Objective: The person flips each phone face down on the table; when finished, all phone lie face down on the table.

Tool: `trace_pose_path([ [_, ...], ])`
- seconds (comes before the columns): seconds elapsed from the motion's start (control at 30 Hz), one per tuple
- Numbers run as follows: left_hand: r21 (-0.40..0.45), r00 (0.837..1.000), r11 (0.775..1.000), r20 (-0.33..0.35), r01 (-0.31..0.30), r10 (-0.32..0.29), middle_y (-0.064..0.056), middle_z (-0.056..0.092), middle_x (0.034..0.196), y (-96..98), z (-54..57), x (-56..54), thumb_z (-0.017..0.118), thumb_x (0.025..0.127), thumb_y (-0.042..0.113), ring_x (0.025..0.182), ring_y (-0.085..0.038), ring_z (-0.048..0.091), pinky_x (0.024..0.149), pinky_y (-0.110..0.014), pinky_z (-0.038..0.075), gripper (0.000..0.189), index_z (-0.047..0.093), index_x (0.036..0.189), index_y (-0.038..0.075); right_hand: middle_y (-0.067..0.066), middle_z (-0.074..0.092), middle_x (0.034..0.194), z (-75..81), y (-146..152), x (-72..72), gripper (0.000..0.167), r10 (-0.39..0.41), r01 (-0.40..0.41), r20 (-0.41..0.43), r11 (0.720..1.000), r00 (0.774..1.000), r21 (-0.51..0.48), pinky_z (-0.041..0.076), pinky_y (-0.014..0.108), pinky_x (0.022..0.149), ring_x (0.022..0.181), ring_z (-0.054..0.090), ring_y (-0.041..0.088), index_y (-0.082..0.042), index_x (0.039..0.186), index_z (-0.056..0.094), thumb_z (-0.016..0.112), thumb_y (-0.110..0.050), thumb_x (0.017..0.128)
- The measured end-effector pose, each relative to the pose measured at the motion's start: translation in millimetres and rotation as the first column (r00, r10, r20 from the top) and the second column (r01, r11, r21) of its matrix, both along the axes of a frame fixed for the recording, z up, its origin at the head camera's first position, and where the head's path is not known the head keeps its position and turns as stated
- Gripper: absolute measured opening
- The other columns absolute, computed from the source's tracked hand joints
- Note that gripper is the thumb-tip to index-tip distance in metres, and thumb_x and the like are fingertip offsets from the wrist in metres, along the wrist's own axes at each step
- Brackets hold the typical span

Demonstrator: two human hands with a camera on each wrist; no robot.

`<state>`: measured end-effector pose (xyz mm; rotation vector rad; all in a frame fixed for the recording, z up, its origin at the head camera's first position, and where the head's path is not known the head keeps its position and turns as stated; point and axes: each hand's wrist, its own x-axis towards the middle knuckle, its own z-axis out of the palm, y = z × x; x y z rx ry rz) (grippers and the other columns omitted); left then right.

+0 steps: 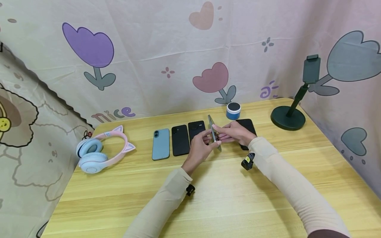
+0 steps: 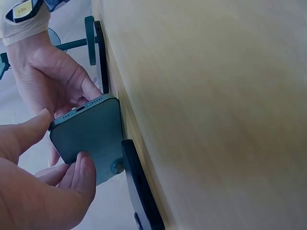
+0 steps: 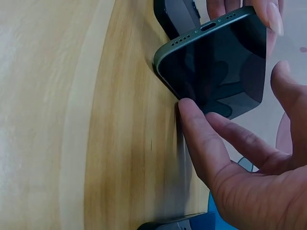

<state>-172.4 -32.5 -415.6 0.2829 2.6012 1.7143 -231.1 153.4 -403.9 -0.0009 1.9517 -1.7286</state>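
Note:
My left hand [image 1: 198, 148] pinches a green smartphone [image 2: 91, 134] held tilted on its side, thumb at its charging-port end and fingertips on the back. From the other side my right hand [image 1: 235, 131] reaches in. Its extended fingers [image 3: 199, 132] touch the edge of the dark, reflective screen, while another digit stands apart from it in the right wrist view. Just left of the held phone lies a black phone with a round camera [image 1: 194, 127]. Under the right hand and wrist is another black phone [image 1: 246, 125], partly hidden.
Farther left lie a black phone [image 1: 180, 140] and a blue phone [image 1: 161, 144], then cat-ear headphones [image 1: 116, 155]. A blue-and-white round container [image 1: 233, 111] stands behind the hands. At the back right is a dark green phone stand [image 1: 288, 118]. A patterned curtain [image 1: 148, 39] hangs behind the table.

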Motion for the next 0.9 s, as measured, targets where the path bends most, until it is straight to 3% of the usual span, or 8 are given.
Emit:
trace_pose_path([
  [0.53,-0.003,0.997,0.998,0.041,0.063,-0.063,-0.012,0.055,0.146,7.5,-3.1,-0.5,0.080,0.090,0.022,0.122,-0.029,0.063,0.095,-0.037,0.055,0.063,0.054,0.145,0.007,0.027,0.064,0.123,-0.9,1.6,-0.3,0.062,0.060,-0.060,-0.009,0.998,0.998,-0.025,0.058,0.037,0.089,0.109,0.067,0.035,0.008,0.136,0.057,0.066,-0.042,0.099],
  [0.9,0.023,0.990,0.991,0.048,0.132,-0.133,-0.014,0.050,0.150,7.7,-6.5,-1.8,0.078,0.092,0.020,0.127,-0.034,0.058,0.098,-0.041,0.052,0.065,0.050,0.150,0.010,0.025,0.070,0.115,-1.3,3.8,-0.1,0.052,0.009,-0.009,-0.011,0.998,1.000,-0.058,0.058,0.038,0.087,0.099,0.072,0.029,0.007,0.130,0.063,0.067,-0.035,0.099],
])
